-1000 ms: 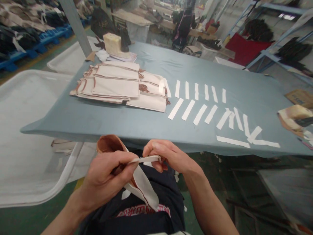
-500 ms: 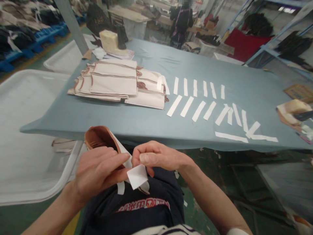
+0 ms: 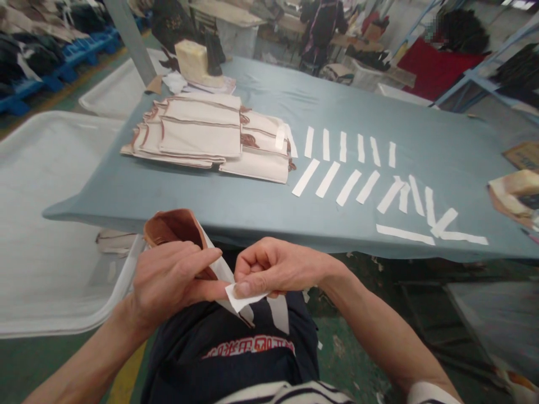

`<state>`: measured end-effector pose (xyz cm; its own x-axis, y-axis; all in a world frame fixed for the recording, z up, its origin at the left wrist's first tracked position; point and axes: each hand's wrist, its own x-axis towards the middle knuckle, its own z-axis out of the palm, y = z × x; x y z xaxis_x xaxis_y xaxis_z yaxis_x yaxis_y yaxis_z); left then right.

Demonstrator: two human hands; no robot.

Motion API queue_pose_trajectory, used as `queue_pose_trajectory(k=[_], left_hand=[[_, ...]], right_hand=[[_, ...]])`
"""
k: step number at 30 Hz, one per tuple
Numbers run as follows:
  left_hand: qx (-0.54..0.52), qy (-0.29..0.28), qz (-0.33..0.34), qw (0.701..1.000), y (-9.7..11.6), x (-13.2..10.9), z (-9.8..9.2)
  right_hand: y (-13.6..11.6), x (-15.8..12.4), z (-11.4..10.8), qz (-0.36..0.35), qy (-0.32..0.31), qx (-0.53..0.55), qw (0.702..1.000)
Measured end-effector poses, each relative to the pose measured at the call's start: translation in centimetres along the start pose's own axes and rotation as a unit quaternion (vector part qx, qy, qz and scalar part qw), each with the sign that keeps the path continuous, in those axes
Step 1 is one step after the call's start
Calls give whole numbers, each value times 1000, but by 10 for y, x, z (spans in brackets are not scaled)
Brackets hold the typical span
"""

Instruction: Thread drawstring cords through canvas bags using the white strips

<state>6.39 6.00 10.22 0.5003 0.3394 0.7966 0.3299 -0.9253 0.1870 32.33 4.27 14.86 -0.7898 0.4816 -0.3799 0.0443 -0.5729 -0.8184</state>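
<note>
My left hand [image 3: 170, 280] is closed around a cream fabric pouch with a brown lining [image 3: 179, 225], held open-mouthed over my lap in front of the table edge. My right hand [image 3: 275, 269] pinches a white strip [image 3: 236, 298] between thumb and fingers beside the pouch's side. One end of the strip touches my left fingertips, and its other end hangs below my right hand. Part of the pouch is hidden behind my left hand. On the table lies a stack of similar cream pouches [image 3: 200, 134].
Rows of white strips [image 3: 348, 188] lie on the blue-green table [image 3: 252, 210], right of the stack. A yellow foam block [image 3: 191, 59] stands at the back left. White tubs [image 3: 37, 185] flank the table's left side. A person [image 3: 322, 28] is in the background.
My right thumb has come down over the white strip and turned it. Its loose tail has shifted from below my left hand to below my right. The pouch stays in my left hand.
</note>
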Motion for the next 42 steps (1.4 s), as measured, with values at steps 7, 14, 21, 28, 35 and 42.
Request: queue_pose_trajectory(k=[7, 14, 21, 28, 35, 42], left_hand=[[-108, 8, -380, 919, 14, -20, -9], [-138, 43, -514, 845, 39, -47, 2], [-116, 12, -549, 828, 52, -90, -7], [-128, -65, -542, 828, 82, -116, -45], [-95, -89, -558, 820, 105, -112, -71], [-107, -49, -563, 818, 68, -73, -51]], right_hand=[[34, 10, 3, -109, 77, 43, 990], [108, 69, 17, -186, 167, 212, 945], [168, 110, 33, -124, 167, 289, 934], [172, 105, 33, -61, 157, 291, 942], [163, 104, 37, -57, 191, 260, 945], [105, 73, 33, -116, 229, 181, 949]])
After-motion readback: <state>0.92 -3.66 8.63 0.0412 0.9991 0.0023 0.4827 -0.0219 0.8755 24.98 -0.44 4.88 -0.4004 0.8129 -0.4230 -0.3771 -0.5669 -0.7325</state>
